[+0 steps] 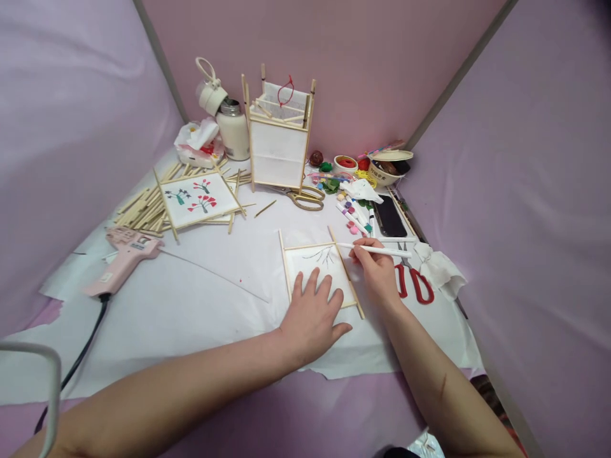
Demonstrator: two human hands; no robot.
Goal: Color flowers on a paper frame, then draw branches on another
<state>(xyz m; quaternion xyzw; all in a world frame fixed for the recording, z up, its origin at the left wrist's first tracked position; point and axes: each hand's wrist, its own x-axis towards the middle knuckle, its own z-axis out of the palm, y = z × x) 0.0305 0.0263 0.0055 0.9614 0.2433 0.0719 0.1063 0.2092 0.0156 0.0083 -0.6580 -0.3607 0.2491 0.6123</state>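
My left hand point(312, 312) lies flat, fingers spread, on the lower part of a small white paper panel point(319, 261) framed with wooden sticks. Thin dark lines are drawn near the panel's top edge. My right hand point(377, 267) grips a white marker pen point(377, 249) held nearly level, its tip pointing left at the panel's upper right corner.
A finished panel with red and green flowers point(199, 198) rests on a pile of sticks point(143, 207). A pink glue gun point(121, 254) lies left. A paper lantern frame point(279, 137), gold scissors point(305, 198), coloured markers point(353, 213), a phone point(390, 216) and red scissors point(413, 280) lie around.
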